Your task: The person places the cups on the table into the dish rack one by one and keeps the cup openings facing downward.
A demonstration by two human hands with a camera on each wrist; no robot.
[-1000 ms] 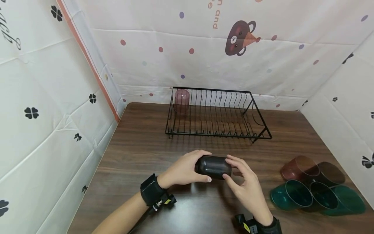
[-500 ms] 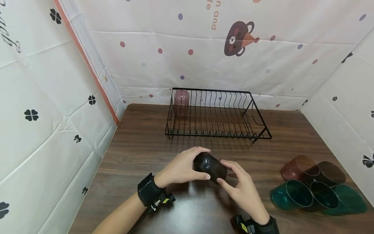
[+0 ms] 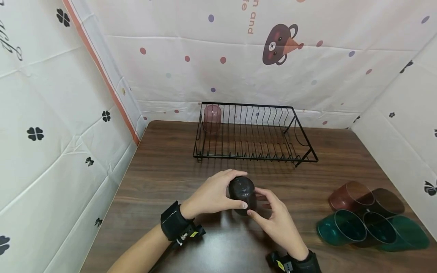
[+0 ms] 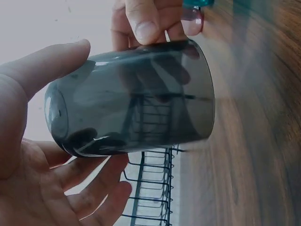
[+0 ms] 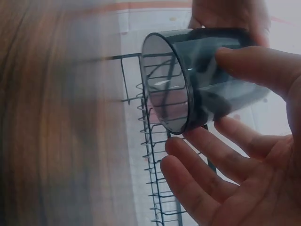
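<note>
Both hands hold a smoky black see-through tumbler (image 3: 241, 191) above the table in front of the rack. It is upside down, base up and mouth toward the table, as the left wrist view of the tumbler (image 4: 141, 101) shows. My left hand (image 3: 211, 195) grips it near the base, thumb on the near side and fingers round the far side. My right hand (image 3: 278, 222) holds it lower down, close to the rim, between thumb and fingertips. In the right wrist view, the open mouth of the tumbler (image 5: 211, 70) shows, with the thumb along its side.
A black wire dish rack (image 3: 254, 157) stands at the back of the wooden table (image 3: 164, 167). One pink tumbler (image 3: 212, 118) sits upside down in its left end. At the right are several tumblers: a red one (image 3: 341, 197), teal ones (image 3: 329, 227) and dark ones (image 3: 387, 199).
The black tumbler has turned from lying sideways to upside down, base up. My right hand has moved left and slightly down with its rim; my left hand stays nearly in place.
</note>
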